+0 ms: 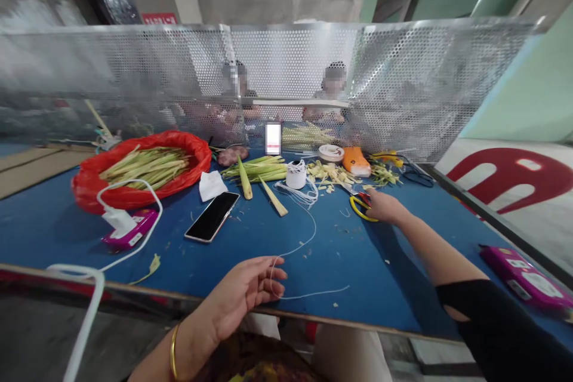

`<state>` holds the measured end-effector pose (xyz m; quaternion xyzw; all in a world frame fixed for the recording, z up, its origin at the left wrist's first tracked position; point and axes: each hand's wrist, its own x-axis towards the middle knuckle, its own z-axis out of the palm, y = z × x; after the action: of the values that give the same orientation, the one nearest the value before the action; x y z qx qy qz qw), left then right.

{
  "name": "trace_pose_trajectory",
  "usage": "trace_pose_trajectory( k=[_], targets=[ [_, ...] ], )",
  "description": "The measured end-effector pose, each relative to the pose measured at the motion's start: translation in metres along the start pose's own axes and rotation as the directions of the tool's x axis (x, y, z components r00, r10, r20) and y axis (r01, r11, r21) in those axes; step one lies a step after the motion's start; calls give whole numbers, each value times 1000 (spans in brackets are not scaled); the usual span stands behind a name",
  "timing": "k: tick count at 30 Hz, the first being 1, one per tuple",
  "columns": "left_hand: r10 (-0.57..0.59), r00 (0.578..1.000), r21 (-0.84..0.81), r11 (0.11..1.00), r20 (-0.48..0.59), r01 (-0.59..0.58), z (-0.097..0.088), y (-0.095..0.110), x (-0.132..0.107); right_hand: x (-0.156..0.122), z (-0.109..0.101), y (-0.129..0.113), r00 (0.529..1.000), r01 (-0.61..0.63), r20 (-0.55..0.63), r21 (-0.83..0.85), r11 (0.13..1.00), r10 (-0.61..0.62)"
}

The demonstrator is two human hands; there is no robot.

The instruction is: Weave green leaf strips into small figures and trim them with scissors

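Note:
My left hand (244, 292) hovers at the near edge of the blue table (349, 256), fingers loosely curled around a thin white string (304, 245). The string runs back to a white spool (296, 174). My right hand (382, 208) reaches forward and closes on yellow-handled scissors (360, 205) lying on the table. Green stalks (257, 168) lie in a bundle beyond the spool, with two cut stalks (273, 197) in front of them.
A red bag of stalks (89, 185) sits at the left, near a black phone (213, 216) and a pink power bank (132, 233) with white cable. Cut scraps (331, 174), tape (331, 153) and an orange object (356, 161) lie ahead. Two people sit behind a perforated metal screen (403, 83).

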<state>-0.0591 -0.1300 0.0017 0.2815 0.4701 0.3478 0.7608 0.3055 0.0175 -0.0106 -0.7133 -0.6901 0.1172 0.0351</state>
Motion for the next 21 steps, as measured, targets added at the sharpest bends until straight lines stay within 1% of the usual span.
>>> trace_pose_trajectory(
  k=[3, 5, 7, 9, 10, 11, 12, 13, 14, 16, 17, 19, 20, 21],
  targets=[
    [3, 999, 26, 1000, -44, -2, -7, -1, -2, -2, -8, 3, 997, -74, 18, 82, 994, 72],
    [19, 997, 48, 999, -70, -15, -11, -3, 0, -15, -12, 7, 993, -118, 19, 156, 981, 116],
    [41, 996, 67, 997, -79, -36, -12, -5, 2, -38, -14, 11, 987, -158, 13, 231, 960, 159],
    [54, 996, 80, 996, -76, -48, -12, -5, 4, -71, -13, 11, 986, -160, 17, 326, 932, 163],
    [53, 996, 87, 995, -74, -47, -12, -5, 5, -90, -11, 8, 987, -156, 45, 504, 849, 155],
    [51, 996, 96, 994, -72, -44, -12, -4, 6, -108, -9, 4, 988, -156, 99, 661, 733, 121],
    [50, 996, 107, 993, -72, -42, -11, -4, 7, -125, -7, -1, 975, -210, 207, 753, 624, 79],
    [50, 996, 118, 992, -74, -41, -11, -3, 7, -141, -5, -7, 954, -270, 299, 795, 543, 37],
    [54, 996, 127, 991, -76, -44, -11, -2, 8, -154, -3, -14, 924, -335, 382, 810, 481, 0],
    [73, 994, 140, 988, -77, -62, -11, -2, 9, -172, 2, -29, 856, -444, 510, 808, 387, -83],
    [86, 993, 143, 987, -78, -74, -11, -2, 9, -177, 5, -37, 814, -484, 561, 798, 359, -148],
    [111, 990, 141, 985, -85, -98, -11, -4, 9, -182, 10, -51, 728, -526, 622, 777, 347, -290],
    [125, 988, 139, 984, -91, -112, -11, -4, 9, -182, 13, -57, 694, -520, 626, 778, 353, -356],
    [138, 986, 137, 983, -98, -123, -11, -5, 8, -182, 15, -63, 672, -503, 617, 786, 359, -409]
  ],
)
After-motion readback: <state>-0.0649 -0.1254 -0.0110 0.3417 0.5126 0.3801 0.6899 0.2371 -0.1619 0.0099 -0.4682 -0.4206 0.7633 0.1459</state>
